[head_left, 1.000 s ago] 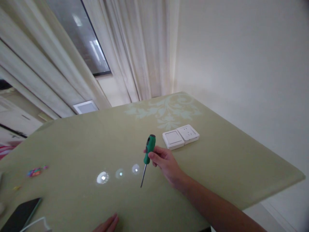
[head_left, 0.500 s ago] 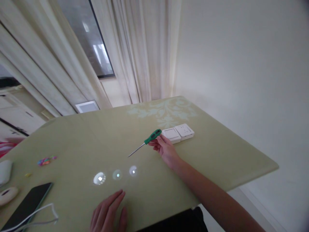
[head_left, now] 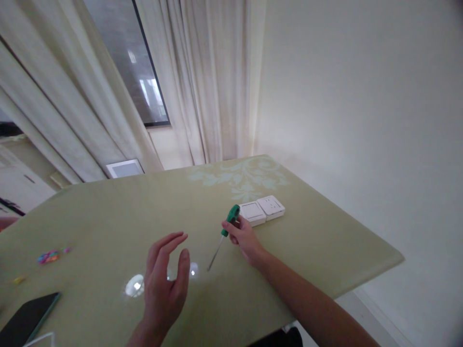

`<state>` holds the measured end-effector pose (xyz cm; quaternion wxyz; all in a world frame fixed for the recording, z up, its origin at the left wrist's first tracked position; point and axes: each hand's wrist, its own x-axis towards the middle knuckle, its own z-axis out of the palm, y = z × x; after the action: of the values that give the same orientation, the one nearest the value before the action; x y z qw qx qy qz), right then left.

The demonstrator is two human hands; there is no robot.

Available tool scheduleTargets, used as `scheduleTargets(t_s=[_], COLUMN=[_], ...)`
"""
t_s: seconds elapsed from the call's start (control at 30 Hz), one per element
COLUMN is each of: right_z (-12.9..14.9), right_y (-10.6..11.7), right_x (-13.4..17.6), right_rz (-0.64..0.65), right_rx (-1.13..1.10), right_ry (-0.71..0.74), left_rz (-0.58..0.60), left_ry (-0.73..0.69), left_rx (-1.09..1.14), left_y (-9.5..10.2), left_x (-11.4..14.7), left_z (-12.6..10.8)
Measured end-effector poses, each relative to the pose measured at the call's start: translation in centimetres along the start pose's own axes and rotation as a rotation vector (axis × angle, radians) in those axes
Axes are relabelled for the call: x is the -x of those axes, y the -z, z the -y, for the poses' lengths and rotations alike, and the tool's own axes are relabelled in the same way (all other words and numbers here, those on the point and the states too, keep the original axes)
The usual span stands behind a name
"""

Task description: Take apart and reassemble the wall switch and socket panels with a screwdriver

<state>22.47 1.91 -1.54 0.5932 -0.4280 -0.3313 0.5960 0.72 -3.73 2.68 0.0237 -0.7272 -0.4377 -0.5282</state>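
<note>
My right hand [head_left: 246,238] grips a green-handled screwdriver [head_left: 231,219] by its handle, the metal shaft slanting down and to the left. Right behind that hand lie two white plates side by side on the table: a wall switch [head_left: 252,212] and a wall socket [head_left: 271,206] with small holes. To the left, my left hand [head_left: 167,274] is raised over the table with nothing in it, thumb apart from the curved fingers. A gap separates it from the screwdriver.
The table [head_left: 311,250] has a pale green cover. At its left lie a dark phone [head_left: 31,318], a white cable [head_left: 45,337], a small colourful bundle [head_left: 50,256] and a little yellow piece [head_left: 19,280]. A wall [head_left: 361,120] borders the right side; curtains [head_left: 210,86] hang behind.
My left hand has risen from the table's near edge and come forward with its fingers parted. The screwdriver has turned in my right hand, its tip swinging downward and nearer to me.
</note>
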Motion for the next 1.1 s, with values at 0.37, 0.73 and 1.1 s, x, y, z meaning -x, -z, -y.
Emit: scheduleTargets(t_s=[0.37,0.73,1.1], right_z=[0.6,0.3,0.4], right_y=[0.2,0.7,0.8], right_x=[0.6,0.4,0.7], right_rz=[0.023,-0.037,-0.028], right_rx=[-0.074,-0.174,0.011], right_ry=[-0.052,-0.129,-0.184], left_rz=[0.023,0.093,0.179], left_ry=[0.338,0.754,0.732], left_rx=[0.129,0.317,0.406], left_y=[-3.9,-4.3,-3.6], left_x=[-1.6,-0.4,0.0], left_z=[9.2,11.3,8.5])
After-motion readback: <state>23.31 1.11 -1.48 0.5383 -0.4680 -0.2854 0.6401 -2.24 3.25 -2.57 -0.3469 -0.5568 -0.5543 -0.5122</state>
